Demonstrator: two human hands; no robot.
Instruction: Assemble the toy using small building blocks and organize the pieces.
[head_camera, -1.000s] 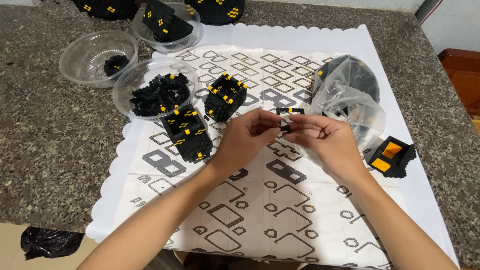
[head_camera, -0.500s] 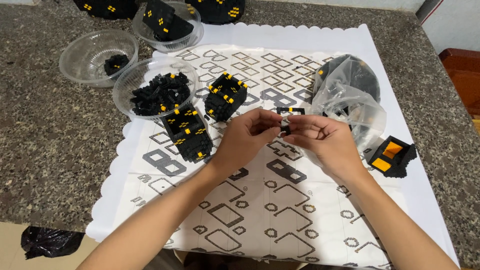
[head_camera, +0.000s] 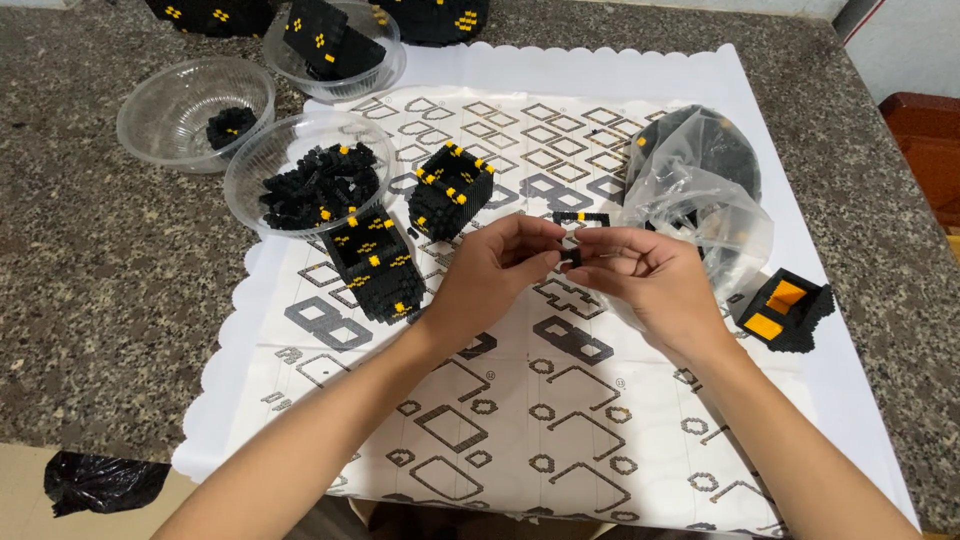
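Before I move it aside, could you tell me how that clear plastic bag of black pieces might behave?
The clear plastic bag looks thin and crumpled, so probably floppy. Its mouth seems open, so black pieces may spill. It likely slides easily on the paper sheet.

A tiny black brick piece (head_camera: 573, 250) sits pinched between the fingertips of both hands, held just above the patterned sheet at mid-scene. It is dark, small and mostly covered by the fingers, so its exact shape and tilt cannot be told.
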